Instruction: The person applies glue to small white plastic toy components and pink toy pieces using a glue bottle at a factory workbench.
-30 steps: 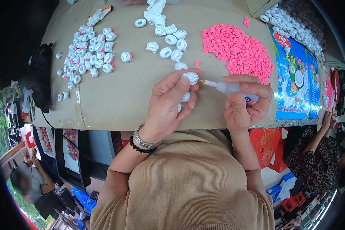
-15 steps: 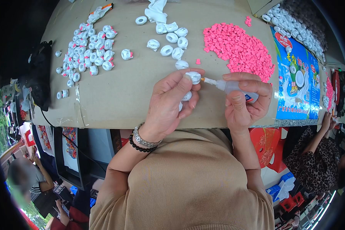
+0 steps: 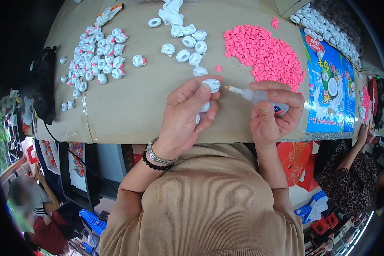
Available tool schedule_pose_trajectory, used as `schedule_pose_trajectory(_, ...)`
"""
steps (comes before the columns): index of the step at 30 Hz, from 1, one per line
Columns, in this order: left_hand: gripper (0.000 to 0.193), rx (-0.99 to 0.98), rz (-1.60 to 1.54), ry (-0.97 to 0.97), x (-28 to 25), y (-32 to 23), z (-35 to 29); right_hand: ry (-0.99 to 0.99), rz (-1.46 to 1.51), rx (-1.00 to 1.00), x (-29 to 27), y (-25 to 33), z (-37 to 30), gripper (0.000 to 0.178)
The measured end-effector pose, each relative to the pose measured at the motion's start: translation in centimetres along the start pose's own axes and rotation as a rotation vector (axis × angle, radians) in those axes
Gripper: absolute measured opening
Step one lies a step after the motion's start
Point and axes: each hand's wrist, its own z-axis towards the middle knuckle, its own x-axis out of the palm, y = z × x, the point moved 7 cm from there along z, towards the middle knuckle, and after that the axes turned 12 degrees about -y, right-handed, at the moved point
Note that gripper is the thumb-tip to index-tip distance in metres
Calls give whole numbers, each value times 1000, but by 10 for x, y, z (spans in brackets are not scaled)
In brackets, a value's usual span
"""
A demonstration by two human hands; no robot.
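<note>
Between the thumb and fingers of my left hand (image 3: 187, 109) is a small white rounded piece (image 3: 211, 85); a couple more like it are tucked lower in the same fingers. My right hand (image 3: 277, 113) grips a translucent squeeze bottle (image 3: 264, 98) lying sideways. Its thin needle tip with an orange base (image 3: 227, 87) points left at the white piece, touching it or very close. Just beyond my left hand lie several loose white pieces (image 3: 189, 42). One small pink piece (image 3: 218, 68) lies alone near them, beside a large heap of pink pieces (image 3: 264, 55).
Farther left is a cluster of white pieces with pink parts attached (image 3: 96, 55). A crumpled white cloth (image 3: 171, 12) lies at the far side. A blue printed sheet (image 3: 330, 85) covers the table's right. Open drawers (image 3: 79, 170) sit below the left edge. Other people (image 3: 350, 175) work at both sides.
My left hand has shifted slightly left with the white piece, so the needle shows more between the piece and the bottle. The right hand and bottle have hardly moved.
</note>
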Motion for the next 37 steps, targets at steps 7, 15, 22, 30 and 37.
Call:
schedule_pose_trajectory(7, 33, 5, -7, -6, 0, -1, 0, 5, 8, -6, 3, 2, 0, 21)
schedule_pose_trajectory(15, 32, 18, -28, -17, -2, 0, 1, 52, -48, -51, 4, 1, -1, 24)
schedule_pose_trajectory(22, 31, 12, -21, -27, -2, 0, 0, 14, 44, -17, 4, 2, -2, 20)
schedule_pose_trajectory(30, 32, 16, -21, -29, -1, -1, 0, 26, 14, -18, 4, 1, -1, 21)
schedule_pose_trajectory(37, 34, 1, -52, 11, -3, -1, 0, -81, 219, 136, -1, -5, 7, 28)
